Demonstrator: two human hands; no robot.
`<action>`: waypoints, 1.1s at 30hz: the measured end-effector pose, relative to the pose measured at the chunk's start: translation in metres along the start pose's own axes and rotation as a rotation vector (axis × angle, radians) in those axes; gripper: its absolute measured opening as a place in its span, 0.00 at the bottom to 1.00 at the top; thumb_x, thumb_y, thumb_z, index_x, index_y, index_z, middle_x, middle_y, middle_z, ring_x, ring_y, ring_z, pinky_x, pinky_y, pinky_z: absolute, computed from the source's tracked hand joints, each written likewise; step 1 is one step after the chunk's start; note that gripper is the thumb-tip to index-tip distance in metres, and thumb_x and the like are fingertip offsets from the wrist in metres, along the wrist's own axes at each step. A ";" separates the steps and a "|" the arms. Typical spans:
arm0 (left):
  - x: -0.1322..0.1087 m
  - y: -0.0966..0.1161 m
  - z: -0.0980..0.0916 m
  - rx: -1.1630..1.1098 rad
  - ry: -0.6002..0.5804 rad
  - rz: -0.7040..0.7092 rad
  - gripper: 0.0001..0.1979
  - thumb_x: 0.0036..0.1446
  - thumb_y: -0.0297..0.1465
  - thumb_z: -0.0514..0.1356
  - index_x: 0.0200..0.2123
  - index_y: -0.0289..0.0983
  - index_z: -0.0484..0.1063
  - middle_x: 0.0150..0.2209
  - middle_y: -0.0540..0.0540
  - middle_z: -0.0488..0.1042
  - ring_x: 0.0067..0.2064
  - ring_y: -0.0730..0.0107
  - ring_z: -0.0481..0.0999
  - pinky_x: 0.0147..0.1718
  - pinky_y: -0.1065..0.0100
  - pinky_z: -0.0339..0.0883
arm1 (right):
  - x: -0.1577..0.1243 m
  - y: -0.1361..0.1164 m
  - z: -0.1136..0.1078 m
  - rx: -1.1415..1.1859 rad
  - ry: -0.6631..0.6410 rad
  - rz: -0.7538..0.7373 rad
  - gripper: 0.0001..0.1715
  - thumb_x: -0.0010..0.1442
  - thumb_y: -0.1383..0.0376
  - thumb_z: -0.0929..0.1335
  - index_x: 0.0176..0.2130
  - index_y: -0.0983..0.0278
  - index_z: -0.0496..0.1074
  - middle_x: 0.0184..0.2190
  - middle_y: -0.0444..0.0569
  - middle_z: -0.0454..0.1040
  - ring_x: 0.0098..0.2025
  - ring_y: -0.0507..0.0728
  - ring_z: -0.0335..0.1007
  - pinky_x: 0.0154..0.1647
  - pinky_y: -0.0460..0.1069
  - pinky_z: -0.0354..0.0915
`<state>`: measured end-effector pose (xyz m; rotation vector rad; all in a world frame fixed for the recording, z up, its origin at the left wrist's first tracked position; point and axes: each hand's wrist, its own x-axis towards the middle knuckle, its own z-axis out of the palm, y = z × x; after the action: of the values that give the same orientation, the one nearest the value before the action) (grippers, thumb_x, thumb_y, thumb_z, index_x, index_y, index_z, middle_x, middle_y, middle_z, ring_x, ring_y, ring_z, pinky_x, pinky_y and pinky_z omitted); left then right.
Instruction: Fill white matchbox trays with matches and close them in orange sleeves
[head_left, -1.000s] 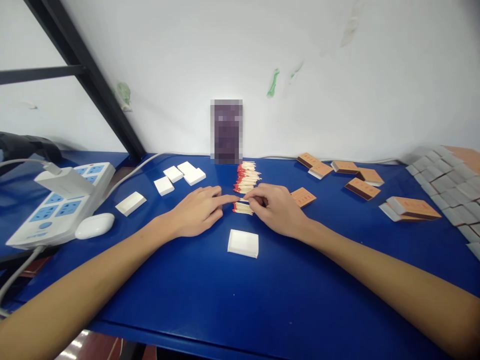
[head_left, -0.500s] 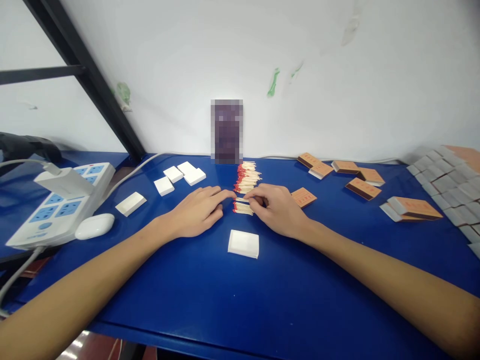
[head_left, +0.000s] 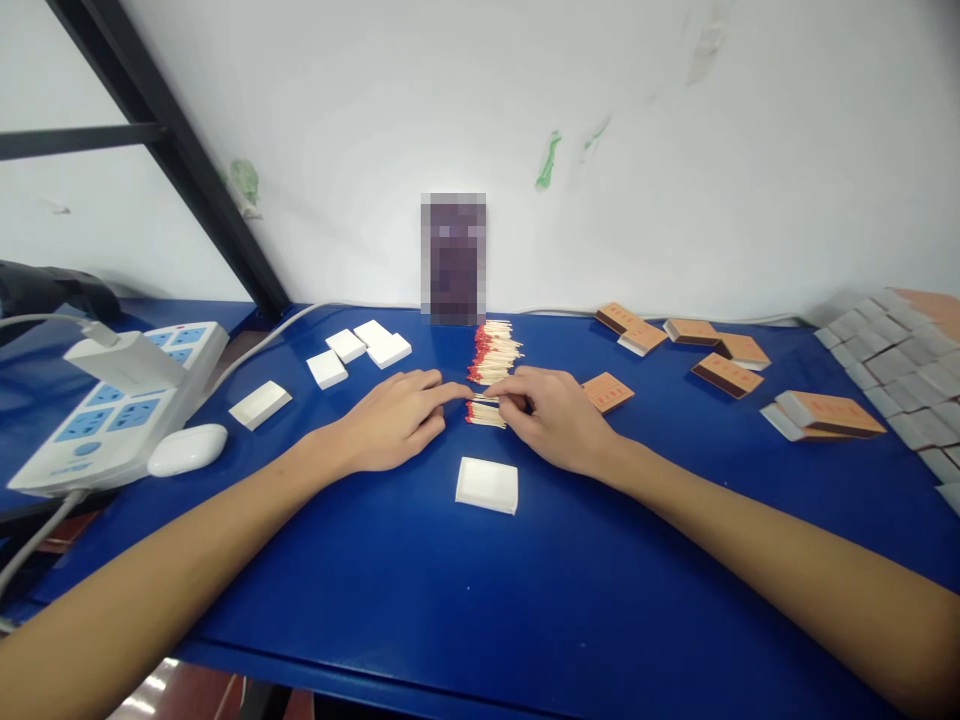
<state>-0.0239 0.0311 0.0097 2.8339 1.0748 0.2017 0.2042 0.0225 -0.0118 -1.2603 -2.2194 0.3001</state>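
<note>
Loose matches [head_left: 495, 358] on the blue table [head_left: 480, 600], outside the white tray [head_left: 486, 485].

Blue surface [head_left: 480, 590]: matches [head_left: 496, 354] in middle, white tray [head_left: 487, 485] nearer; white boxes [head_left: 328, 369], power strip [head_left: 112, 438] left; orange matchboxes [head_left: 727, 376] right.

Left hand [head_left: 397, 420] and right hand [head_left: 559, 415] at red-headed matches [head_left: 496, 360], one white tray [head_left: 486, 485] nearer the camera, blue table [head_left: 450, 590] below.
</note>
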 end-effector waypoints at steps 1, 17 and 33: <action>0.000 0.000 0.000 -0.002 0.000 -0.002 0.20 0.65 0.28 0.45 0.58 0.42 0.64 0.39 0.46 0.68 0.41 0.63 0.69 0.41 0.61 0.62 | 0.000 0.000 0.000 -0.004 0.001 0.003 0.18 0.58 0.70 0.63 0.40 0.61 0.80 0.28 0.46 0.74 0.29 0.52 0.66 0.32 0.48 0.57; 0.000 0.002 -0.003 -0.009 -0.027 -0.016 0.22 0.65 0.28 0.45 0.60 0.41 0.63 0.39 0.45 0.68 0.41 0.63 0.69 0.41 0.61 0.62 | 0.004 0.004 -0.002 0.092 0.077 0.120 0.09 0.49 0.72 0.65 0.29 0.64 0.74 0.17 0.39 0.65 0.21 0.50 0.60 0.27 0.47 0.57; 0.000 0.002 -0.002 -0.004 -0.015 -0.018 0.23 0.64 0.28 0.45 0.60 0.40 0.64 0.38 0.45 0.68 0.40 0.63 0.68 0.40 0.62 0.62 | 0.004 0.001 -0.008 0.096 0.010 0.121 0.05 0.51 0.70 0.66 0.25 0.64 0.71 0.18 0.40 0.65 0.21 0.50 0.59 0.27 0.47 0.56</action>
<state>-0.0231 0.0301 0.0119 2.8162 1.0945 0.1804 0.2080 0.0262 -0.0047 -1.3431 -2.0984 0.4405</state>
